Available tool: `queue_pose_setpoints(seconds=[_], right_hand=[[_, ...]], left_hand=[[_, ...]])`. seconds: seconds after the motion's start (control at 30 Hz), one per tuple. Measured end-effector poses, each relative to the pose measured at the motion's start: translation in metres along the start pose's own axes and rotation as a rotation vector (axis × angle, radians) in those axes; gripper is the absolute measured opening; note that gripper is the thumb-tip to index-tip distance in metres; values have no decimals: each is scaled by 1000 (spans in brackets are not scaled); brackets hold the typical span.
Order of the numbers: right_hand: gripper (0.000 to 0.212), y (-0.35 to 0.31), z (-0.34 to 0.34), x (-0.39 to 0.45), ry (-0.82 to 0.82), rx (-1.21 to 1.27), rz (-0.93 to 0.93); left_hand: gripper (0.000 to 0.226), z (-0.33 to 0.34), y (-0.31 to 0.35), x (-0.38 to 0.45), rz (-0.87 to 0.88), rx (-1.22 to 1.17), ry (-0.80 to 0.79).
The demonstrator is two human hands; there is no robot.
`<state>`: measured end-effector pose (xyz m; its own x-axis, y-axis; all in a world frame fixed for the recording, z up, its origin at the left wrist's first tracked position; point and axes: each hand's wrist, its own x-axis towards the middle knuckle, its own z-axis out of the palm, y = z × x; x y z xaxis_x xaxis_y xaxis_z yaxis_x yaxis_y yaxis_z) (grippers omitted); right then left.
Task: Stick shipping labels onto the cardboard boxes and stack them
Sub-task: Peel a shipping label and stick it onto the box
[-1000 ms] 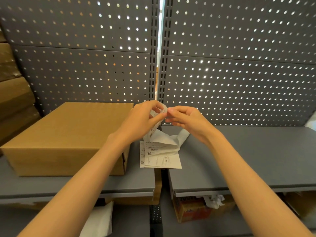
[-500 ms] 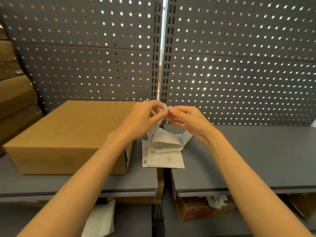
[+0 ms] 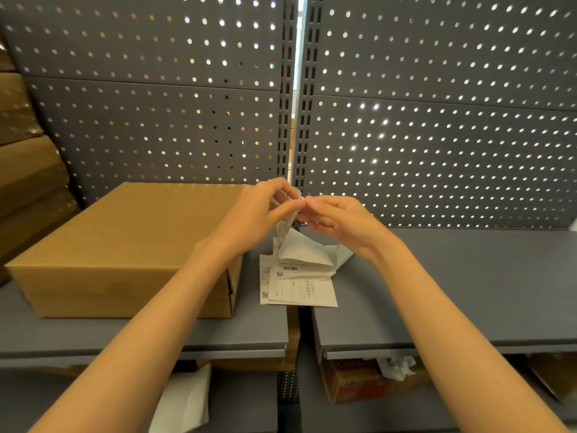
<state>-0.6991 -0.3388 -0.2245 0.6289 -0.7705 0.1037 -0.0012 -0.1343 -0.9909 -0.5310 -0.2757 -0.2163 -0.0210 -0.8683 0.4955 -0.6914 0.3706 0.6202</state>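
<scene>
Pinching one shipping label (image 3: 285, 225) at its top edge, the left hand (image 3: 260, 214) and right hand (image 3: 340, 223) peel it above the label stack (image 3: 299, 285); the cardboard box (image 3: 125, 245) lies just left, nearer the left hand.

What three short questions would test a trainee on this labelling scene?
1. True or false: both hands, left hand and right hand, pinch one label.
2. Where does the box stand? A) left of the label pile B) right of it C) on it
3. Fill in: the pile lies on the grey ____.

Key: 1 true; 2 A; 3 shelf.
</scene>
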Motion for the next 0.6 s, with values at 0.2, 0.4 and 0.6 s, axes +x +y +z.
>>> queue_pose_setpoints(seconds=[0.2,0.4,0.6], right_hand=[[21,-1,0,-1,-9,-15,1],[31,0,2,-5,-50,-77,-22],[55,3,12,-7,-26,-185,-109]], left_hand=[[22,0,1,-1,-6,-4,-4],[21,-1,2,0,-52,-51,61],[18,0,2,5,-101,-94,118]])
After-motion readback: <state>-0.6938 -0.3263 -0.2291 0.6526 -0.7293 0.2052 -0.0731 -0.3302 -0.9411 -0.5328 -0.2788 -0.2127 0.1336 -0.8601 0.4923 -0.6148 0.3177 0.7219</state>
